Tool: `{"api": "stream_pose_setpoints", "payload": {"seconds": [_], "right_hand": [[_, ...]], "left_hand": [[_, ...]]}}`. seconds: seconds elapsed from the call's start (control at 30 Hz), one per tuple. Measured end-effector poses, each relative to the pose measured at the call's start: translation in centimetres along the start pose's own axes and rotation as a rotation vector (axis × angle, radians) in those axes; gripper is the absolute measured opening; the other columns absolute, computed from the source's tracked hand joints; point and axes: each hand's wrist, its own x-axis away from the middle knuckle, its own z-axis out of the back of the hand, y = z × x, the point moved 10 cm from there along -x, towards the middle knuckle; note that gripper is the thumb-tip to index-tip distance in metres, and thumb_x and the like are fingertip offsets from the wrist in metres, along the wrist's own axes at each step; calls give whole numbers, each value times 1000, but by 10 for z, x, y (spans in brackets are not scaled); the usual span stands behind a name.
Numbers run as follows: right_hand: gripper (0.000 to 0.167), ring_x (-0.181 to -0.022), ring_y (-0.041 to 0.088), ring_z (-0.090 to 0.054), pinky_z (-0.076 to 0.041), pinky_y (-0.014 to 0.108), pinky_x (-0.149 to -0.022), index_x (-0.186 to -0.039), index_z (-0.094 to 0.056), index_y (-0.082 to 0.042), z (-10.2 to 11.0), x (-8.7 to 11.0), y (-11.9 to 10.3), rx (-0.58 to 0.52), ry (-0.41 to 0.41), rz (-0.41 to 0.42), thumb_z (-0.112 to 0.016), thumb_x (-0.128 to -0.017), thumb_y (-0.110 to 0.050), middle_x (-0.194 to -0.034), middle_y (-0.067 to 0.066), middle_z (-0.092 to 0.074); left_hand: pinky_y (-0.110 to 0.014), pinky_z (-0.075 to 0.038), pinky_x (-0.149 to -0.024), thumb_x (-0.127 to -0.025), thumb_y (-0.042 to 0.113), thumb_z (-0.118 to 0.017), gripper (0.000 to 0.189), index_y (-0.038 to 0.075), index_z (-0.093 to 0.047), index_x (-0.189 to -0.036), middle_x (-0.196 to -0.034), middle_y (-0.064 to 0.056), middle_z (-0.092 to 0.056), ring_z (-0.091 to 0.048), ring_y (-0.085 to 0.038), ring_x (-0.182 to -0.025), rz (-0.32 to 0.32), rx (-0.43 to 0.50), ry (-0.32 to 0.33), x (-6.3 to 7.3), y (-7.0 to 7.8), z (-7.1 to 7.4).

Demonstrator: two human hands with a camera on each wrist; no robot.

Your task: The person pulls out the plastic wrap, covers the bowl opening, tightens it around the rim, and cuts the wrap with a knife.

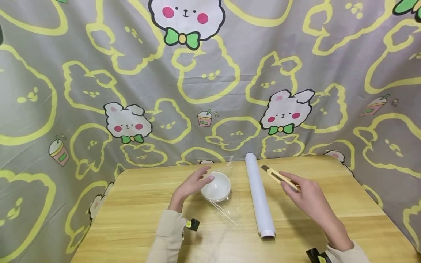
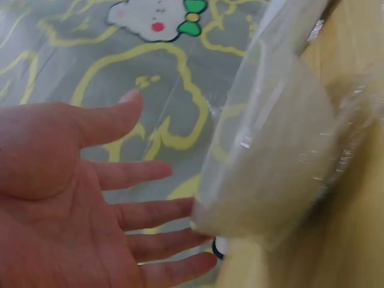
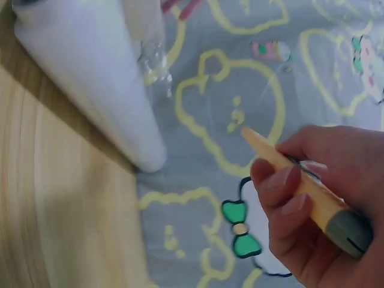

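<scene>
A white bowl [image 1: 217, 187] stands on the table, wrapped in clear plastic film [image 2: 354, 120] that is crumpled around it. My left hand [image 1: 194, 182] is at the bowl's left side; in the left wrist view its fingers are spread and nearly straight, fingertips right at the wrapped rim. With my right hand [image 1: 309, 197] I grip a yellow utility knife [image 1: 274, 176], raised to the right of a white roll of cling film [image 1: 258, 197]. The knife's dark end points away toward the back. In the right wrist view, fingers and thumb curl round its yellow handle [image 3: 318, 192].
Between the bowl and my right hand, the long roll lies front to back on the wooden table [image 1: 138, 215]. Thin white strands [image 1: 227, 214] lie by the bowl's front. A patterned grey cloth [image 1: 197, 87] hangs behind the table and along both sides.
</scene>
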Motion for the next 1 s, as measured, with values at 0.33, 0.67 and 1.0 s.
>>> {"api": "stream_pose_setpoints", "payload": {"seconds": [0.33,0.67,1.0], "right_hand": [[43,-46,12,-45,-39,26,-38,-139,-61,1,-29,-18,56,-124,-16,-197,-54,-98,-8,-83,11,-72],[49,-50,12,-50,-41,25,-41,-149,-41,10,-78,10,109,-375,-182,-357,-40,-103,-7,-80,13,-65],[53,-61,14,-51,-47,26,-47,-153,-22,16,-91,10,117,-511,-259,-366,-32,-105,-2,-90,15,-58]], "left_hand": [[-56,-22,-121,-85,4,-82,115,0,2,-162,-168,-27,-3,-16,-49,-151,-44,391,-150,26,-45,-19],[-46,-19,-121,-68,-24,-76,123,-6,6,-159,-164,-35,-4,-16,-52,-149,-150,509,-101,23,-55,-40],[-35,-36,-116,-64,-28,-72,111,-4,-18,-157,-159,-31,-24,-29,-51,-145,-152,524,44,15,-61,-34]]}}
